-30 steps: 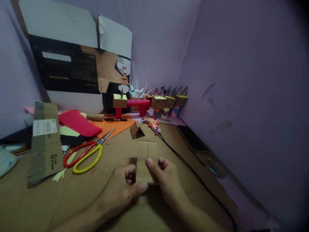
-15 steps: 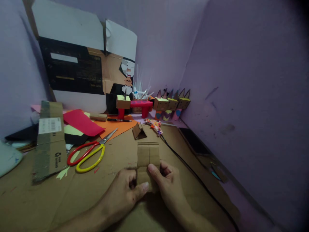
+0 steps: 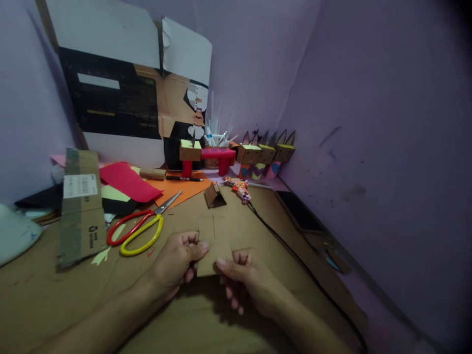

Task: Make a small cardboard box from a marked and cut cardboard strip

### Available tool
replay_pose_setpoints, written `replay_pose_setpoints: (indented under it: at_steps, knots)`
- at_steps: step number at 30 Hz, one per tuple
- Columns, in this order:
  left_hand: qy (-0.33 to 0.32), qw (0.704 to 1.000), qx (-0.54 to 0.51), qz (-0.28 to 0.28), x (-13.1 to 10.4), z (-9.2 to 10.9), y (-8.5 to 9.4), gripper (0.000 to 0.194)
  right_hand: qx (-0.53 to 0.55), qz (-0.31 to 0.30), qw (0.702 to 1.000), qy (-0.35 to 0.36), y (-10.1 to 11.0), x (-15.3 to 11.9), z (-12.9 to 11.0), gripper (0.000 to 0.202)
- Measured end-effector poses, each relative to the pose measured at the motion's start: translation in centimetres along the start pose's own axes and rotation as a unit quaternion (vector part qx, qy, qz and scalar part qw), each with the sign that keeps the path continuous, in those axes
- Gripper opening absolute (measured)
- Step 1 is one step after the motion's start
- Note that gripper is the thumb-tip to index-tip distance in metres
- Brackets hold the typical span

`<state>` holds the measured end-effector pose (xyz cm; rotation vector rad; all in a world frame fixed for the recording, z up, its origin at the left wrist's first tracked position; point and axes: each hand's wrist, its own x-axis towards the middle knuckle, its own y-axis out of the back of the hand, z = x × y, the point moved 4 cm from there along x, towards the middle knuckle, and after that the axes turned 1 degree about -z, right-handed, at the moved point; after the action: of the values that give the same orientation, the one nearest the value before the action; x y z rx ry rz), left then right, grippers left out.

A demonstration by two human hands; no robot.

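Between my hands is a small piece of brown cardboard (image 3: 212,259) with a dark line running down its far part. My left hand (image 3: 184,258) pinches its left edge, thumb on top. On the near right side, my right hand (image 3: 243,273) grips it with the thumb above and the other fingers curled below. The cardboard's outline blends into the brown cardboard sheet (image 3: 173,309) under it. Just beyond stands a small folded cardboard triangle (image 3: 215,195). Scissors (image 3: 147,223) with one red and one yellow handle lie to the left, blades half apart.
A patterned glue gun (image 3: 239,189) trails a black cable (image 3: 291,248) along the right. Cardboard animal figures (image 3: 250,154) stand at the back near a pink tube piece (image 3: 219,155). Coloured paper (image 3: 129,181), a cardboard strip (image 3: 81,216) and a dark phone-like slab (image 3: 300,211) lie around.
The cardboard piece has tipped flatter and moved slightly left and down. My left hand has shifted left to its edge, and my right hand has slid to its near right side.
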<state>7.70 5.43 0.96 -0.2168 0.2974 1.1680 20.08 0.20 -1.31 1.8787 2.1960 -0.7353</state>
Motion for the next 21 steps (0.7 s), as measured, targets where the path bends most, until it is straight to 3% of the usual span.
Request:
replay_pose_setpoints:
  at_steps: [6,11,16,21]
  knots:
    - [-0.053,0.998,0.022,-0.001,-0.3,0.3,0.0,0.034,-0.043,0.033,0.997,0.054,0.0,-0.3,0.0,0.045]
    - [-0.084,0.994,0.059,-0.022,-1.1,0.4,0.0,0.035,-0.04,0.002,0.993,0.114,0.1,-0.6,-0.3,0.043]
    - [-0.075,0.993,0.059,-0.072,-1.8,-0.1,-0.7,0.037,0.047,0.021,0.983,0.176,0.6,-0.6,-1.2,0.033]
    - [-0.054,0.995,0.012,-0.087,-1.5,-0.5,-1.1,0.035,0.023,0.036,0.981,0.191,0.7,-0.9,-1.3,0.033]
